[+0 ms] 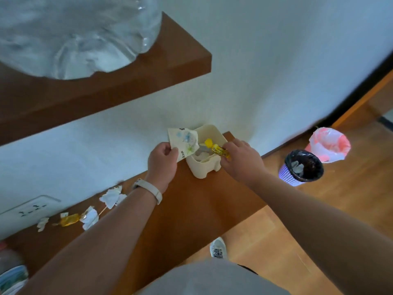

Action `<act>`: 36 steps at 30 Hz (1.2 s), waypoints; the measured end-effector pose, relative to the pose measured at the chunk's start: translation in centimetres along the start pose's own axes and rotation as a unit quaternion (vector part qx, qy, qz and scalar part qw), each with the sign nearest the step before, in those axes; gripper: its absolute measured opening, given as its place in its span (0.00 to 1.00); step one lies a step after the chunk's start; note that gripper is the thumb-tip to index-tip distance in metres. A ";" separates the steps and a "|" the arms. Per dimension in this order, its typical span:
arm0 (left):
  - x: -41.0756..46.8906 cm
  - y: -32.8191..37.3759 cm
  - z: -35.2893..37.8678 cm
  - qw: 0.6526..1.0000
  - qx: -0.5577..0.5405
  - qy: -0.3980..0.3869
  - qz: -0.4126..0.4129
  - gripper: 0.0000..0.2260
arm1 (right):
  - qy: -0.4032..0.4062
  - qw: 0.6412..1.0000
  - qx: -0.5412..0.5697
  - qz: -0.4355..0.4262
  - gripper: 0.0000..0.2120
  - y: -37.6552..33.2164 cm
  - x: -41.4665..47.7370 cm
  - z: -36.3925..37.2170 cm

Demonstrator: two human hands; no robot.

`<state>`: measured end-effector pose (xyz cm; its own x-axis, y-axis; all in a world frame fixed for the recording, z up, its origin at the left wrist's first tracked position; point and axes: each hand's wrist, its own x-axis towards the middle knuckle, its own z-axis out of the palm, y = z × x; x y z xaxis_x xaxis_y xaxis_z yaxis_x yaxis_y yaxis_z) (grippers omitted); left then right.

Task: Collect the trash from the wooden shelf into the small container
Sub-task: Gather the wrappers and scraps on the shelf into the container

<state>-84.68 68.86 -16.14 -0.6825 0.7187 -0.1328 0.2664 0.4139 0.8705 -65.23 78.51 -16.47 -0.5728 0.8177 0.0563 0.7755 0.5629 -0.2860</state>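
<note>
Down at the bottom of the frame, a grey shirt (212,279) and one white shoe (218,248) are seen above the wooden floor (319,220). Two bare arms are stretched up from there toward the middle of the frame. A pale watch band (152,191) is worn on the left wrist.

In the lower left, bits of trash are left on the wooden shelf (191,209): torn white paper (111,196), a gold candy wrapper (68,220) and more white scraps (90,218).

In the middle, the left hand (162,160) is closed on a printed paper wrapper (185,142), which is held at the rim of the small container (205,167). The cream container is set on the shelf near the wall. The right hand (240,158) is pinched on a yellow packet (220,151), which is held over the open top.

To the right, a purple bin (293,177) with a black bag and a pink and white bag (328,144) are seen on the floor.

At the upper left, a clear plastic bag (74,35) is laid on a higher wooden shelf (148,81).
</note>
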 end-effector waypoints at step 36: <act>4.0 -0.2 3.5 0.937 0.328 -0.028 0.117 0.15 | -0.113 0.944 -0.013 -0.311 0.17 1.8 12.9 3.3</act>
<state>-85.05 73.59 -18.54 -0.5219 0.8529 -0.0149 0.7780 0.4830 0.4017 -72.11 89.67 -19.46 -0.9590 0.2833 -0.0010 0.2751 0.9304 -0.2422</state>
